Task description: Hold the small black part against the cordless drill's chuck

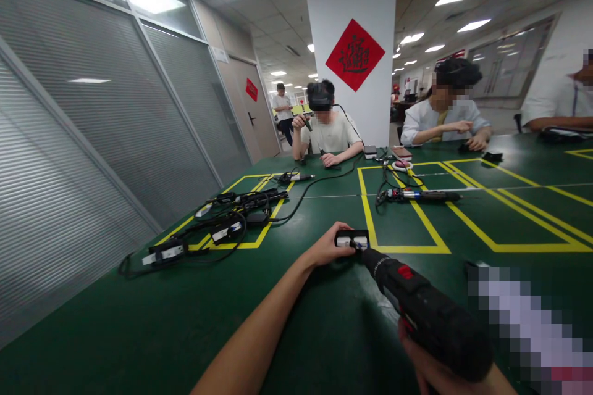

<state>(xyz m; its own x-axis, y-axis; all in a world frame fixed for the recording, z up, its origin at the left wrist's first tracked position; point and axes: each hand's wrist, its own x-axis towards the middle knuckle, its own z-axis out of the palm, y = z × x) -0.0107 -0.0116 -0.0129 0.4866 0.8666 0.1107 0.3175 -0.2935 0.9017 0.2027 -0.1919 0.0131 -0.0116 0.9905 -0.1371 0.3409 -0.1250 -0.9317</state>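
Observation:
My right hand point(419, 349) is wrapped round the grip of a black cordless drill point(426, 302) with red accents, seen from behind at the lower right. The drill points forward and left, and its front end reaches a small black block with white parts inside point(352, 239). I cannot make out the bit's tip or whether it touches. On the left side of that block, my left hand point(331, 245) grips it with the fingers closed around its edge, low over the green table point(296, 302).
Black cables and adapters point(231, 210) lie in a heap at the left. Beyond the block are a cabled, rod-like tool point(421, 195) and yellow tape rectangles point(403, 249). A blurred pale object point(528, 315) is at the right. Several people sit across the table; one point(327, 126) wears a headset.

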